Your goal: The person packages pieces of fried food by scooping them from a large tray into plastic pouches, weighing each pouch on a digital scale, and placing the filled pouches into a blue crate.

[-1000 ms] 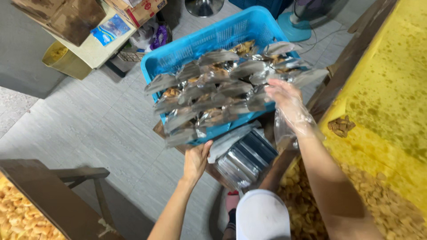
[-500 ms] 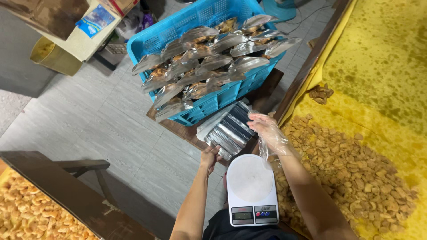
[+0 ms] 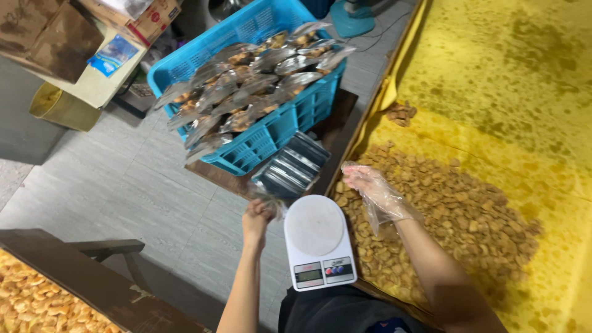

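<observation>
My left hand pinches the corner of a silvery pouch at the near end of a stack of empty pouches, just left of a white kitchen scale. My right hand, in a loose clear plastic glove, hovers with spread fingers over a pile of small golden fried snack pieces on yellow paper. A blue plastic basket behind the stack holds several filled silvery pouches.
The basket and pouch stack rest on a dark wooden stool over grey floor. A wooden bench and a second heap of snacks lie at the lower left. Cardboard boxes and a yellow bin stand at the upper left.
My right hand came back from the basket to above the snack pile. My left hand closed on a pouch at the stack. The view tilted down, and the scale came fully into sight.
</observation>
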